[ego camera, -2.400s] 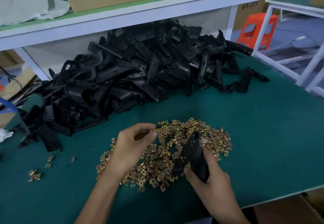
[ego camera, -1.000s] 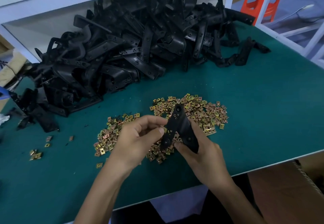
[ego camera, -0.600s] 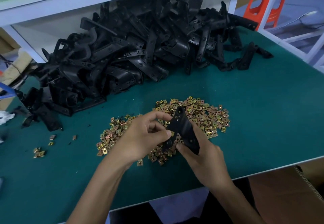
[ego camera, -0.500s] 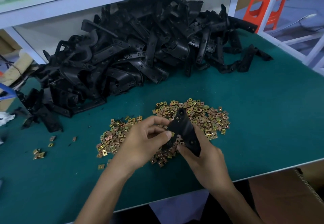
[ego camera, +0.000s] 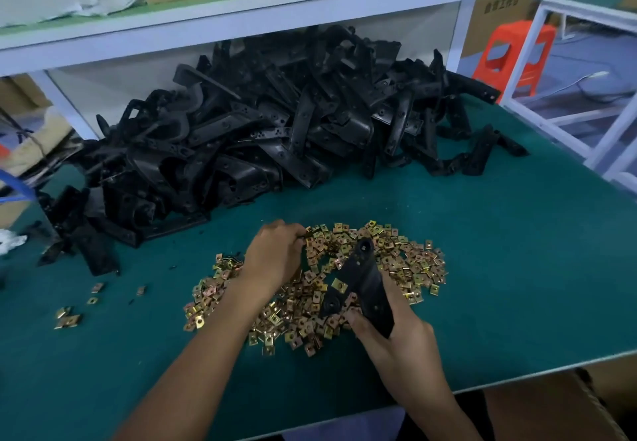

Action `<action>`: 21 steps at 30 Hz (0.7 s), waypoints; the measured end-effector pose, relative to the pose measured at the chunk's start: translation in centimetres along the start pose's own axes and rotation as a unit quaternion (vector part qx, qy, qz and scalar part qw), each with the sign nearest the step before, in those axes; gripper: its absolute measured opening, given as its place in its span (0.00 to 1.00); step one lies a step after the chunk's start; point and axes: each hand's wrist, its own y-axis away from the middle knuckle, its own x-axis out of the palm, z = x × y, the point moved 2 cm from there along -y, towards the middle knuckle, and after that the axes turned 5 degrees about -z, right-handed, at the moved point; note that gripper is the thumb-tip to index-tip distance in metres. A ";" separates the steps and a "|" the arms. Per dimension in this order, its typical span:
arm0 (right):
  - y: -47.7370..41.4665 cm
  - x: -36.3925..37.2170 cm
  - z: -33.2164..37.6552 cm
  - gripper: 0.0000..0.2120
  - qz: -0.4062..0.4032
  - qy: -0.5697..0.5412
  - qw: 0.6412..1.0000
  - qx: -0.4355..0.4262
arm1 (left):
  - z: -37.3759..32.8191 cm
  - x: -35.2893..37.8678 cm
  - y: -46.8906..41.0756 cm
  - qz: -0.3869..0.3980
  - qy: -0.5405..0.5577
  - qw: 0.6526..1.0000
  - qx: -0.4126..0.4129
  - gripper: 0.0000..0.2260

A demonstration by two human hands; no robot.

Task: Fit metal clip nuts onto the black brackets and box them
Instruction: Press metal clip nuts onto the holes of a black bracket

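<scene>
1. Bracket sits tilted above the clip nut pile on the worktop, with our right hand clamped round its near end.
2. One fitted nut shows on its left edge.
3. Our left hand is down in the pile's far side, fingers curled; we cannot tell if they pinch a nut.
4. We judge this as picking the next nut: take one only, open side toward the bracket edge, line hole to hole, push until seated.
5. Behind lies the bracket heap.
</scene>
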 end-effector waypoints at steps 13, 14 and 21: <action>-0.3 0.2 0.0 0.32 0.002 0.005 1.000 0.014 | 1.0 -3.2 2.3 0.037 0.323 0.942 -0.089 0.06; -0.3 0.3 0.0 0.33 0.001 0.004 1.000 0.010 | 0.8 -3.6 2.9 0.051 0.343 0.935 -0.076 0.09; -0.1 0.1 0.1 0.36 -0.001 0.006 1.000 -0.004 | -1.7 -4.1 6.0 0.059 0.488 0.864 -0.109 0.08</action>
